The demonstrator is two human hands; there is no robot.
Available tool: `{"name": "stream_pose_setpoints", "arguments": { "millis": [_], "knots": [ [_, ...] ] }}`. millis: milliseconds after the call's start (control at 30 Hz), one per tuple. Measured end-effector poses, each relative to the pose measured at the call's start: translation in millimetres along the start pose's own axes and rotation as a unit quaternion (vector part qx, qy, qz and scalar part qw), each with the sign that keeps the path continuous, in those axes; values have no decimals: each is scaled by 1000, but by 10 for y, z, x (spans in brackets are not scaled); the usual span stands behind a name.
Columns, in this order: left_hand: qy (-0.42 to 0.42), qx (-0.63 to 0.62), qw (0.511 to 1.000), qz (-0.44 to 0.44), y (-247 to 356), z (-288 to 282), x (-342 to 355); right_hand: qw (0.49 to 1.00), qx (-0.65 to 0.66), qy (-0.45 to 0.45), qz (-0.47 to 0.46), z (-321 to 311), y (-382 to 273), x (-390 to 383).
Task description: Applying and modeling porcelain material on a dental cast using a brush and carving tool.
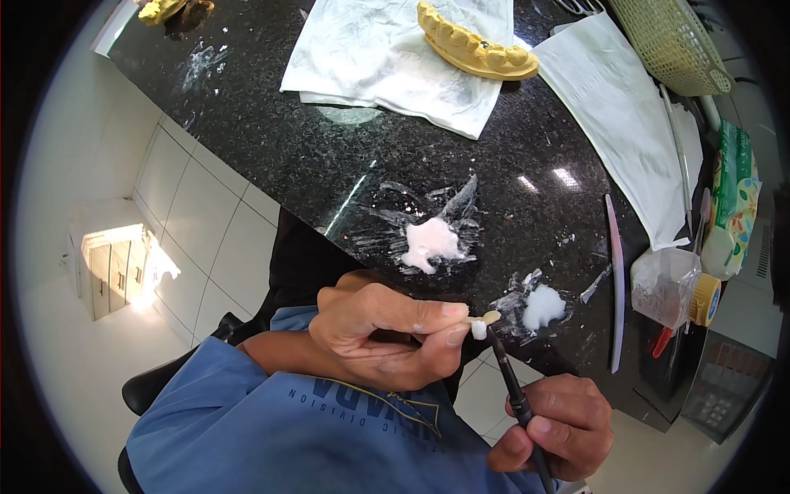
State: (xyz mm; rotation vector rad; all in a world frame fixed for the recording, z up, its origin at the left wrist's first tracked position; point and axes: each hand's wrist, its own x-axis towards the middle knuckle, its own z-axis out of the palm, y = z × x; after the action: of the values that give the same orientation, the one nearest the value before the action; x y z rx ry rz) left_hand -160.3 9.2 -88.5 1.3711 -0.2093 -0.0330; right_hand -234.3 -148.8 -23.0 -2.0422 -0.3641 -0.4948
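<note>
My left hand (395, 333) is closed, pinching a small dental piece (479, 329) between thumb and fingertips. It has a white tooth-like part and a beige rounded end. In my right hand (564, 428) is a slim black pen-shaped tool (510, 380), held like a pencil. Its tip points up and left and meets or nearly meets the dental piece; I cannot tell which. Just beyond my hands, a pinkish-white powder heap (431, 243) and a whiter powder heap (543, 308) lie on the dark speckled worktop (510, 198).
A yellow dental cast (477, 51) sits on white paper towels (387, 74) at the back. To the right are another towel (613, 107), a pink-white strip (615, 280), a clear jar (665, 284) with a yellow lid, a green packet (732, 198) and a woven basket (671, 41).
</note>
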Motion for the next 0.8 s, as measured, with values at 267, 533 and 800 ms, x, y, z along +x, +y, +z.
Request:
{"name": "stream_pose_setpoints", "arguments": {
  "millis": [267,533,800],
  "knots": [
    [4,-12,1000,5,-48,-3,-17,1000,-11,19,-13,21,23,-8],
    [29,-47,988,141,-102,88,148,972,-78,218,37,45,-102,102],
    [-43,-60,983,165,-66,0,212,959,-146,240,25,-882,-362,1478]
  ]
}}
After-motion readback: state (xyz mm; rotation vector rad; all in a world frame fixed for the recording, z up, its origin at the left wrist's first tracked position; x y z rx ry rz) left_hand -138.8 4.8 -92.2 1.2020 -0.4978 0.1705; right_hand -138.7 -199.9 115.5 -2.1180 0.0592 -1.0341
